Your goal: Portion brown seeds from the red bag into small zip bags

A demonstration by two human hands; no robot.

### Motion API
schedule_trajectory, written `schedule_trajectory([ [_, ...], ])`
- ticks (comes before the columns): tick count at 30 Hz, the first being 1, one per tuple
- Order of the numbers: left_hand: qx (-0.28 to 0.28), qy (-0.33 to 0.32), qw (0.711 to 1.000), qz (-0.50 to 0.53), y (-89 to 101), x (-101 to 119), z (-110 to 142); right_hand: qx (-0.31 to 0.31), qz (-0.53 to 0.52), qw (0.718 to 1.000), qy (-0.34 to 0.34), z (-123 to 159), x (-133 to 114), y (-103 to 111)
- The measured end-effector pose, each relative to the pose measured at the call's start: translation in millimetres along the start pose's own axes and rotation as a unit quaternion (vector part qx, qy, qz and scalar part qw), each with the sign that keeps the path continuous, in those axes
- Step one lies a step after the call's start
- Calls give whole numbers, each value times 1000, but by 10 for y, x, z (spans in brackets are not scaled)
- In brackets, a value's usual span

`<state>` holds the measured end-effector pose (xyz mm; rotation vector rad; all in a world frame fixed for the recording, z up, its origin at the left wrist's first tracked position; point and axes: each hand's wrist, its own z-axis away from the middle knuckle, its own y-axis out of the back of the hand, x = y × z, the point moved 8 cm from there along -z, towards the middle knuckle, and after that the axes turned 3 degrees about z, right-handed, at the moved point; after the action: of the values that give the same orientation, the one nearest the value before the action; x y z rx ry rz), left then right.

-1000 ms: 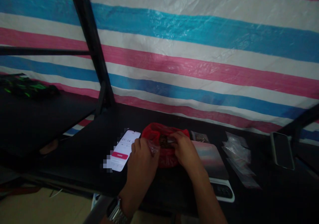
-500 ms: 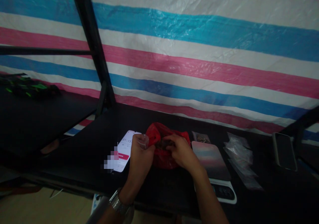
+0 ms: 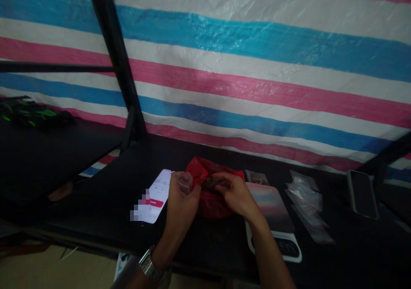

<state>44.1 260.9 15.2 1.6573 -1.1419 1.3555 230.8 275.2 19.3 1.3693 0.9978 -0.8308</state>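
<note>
A red plastic bag (image 3: 210,205) lies open on the black table (image 3: 105,195), with dark small pieces inside. My left hand (image 3: 181,203) is closed around a small clear plastic pouch (image 3: 185,181) held at the bag's left edge. My right hand (image 3: 236,195) reaches into the bag's mouth, its fingers pinched on the dark contents; what exactly they hold is too dim to name. A metal watch (image 3: 150,267) sits on my left wrist.
A lit phone (image 3: 159,195) lies left of the bag. Right of it sit a small scale with a pinkish plate (image 3: 271,203), a filled pouch (image 3: 255,177), a pile of clear pouches (image 3: 305,195) and a dark phone (image 3: 362,194). A striped tarp (image 3: 257,66) and black frame (image 3: 118,66) stand behind.
My left hand has lifted the clear pouch up beside the bag's left edge. My right hand has stayed in the bag's mouth. The view shifted slightly.
</note>
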Motion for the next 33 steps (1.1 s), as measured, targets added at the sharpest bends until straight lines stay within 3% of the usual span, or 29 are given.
schedule_trajectory([
  [4,34,-123,984,-127,62,281,59,21,-39,999,-4,32,17,162],
  [6,26,-165,973,-161,35,369,92,27,-64,998,-3,67,3,240],
  [11,-53,-112,985,-120,-146,303,141,27,-118,993,1,174,-83,382],
  [19,-206,-138,966,-76,-436,408,384,59,-143,988,17,248,-178,577],
  [23,-227,-122,962,-95,-509,335,374,64,-144,987,32,328,-274,677],
  [29,-235,-93,962,-104,-564,293,354,16,-125,991,39,458,-445,674],
  [33,-238,-76,961,-118,-586,246,364,-2,-61,996,59,521,-513,669],
])
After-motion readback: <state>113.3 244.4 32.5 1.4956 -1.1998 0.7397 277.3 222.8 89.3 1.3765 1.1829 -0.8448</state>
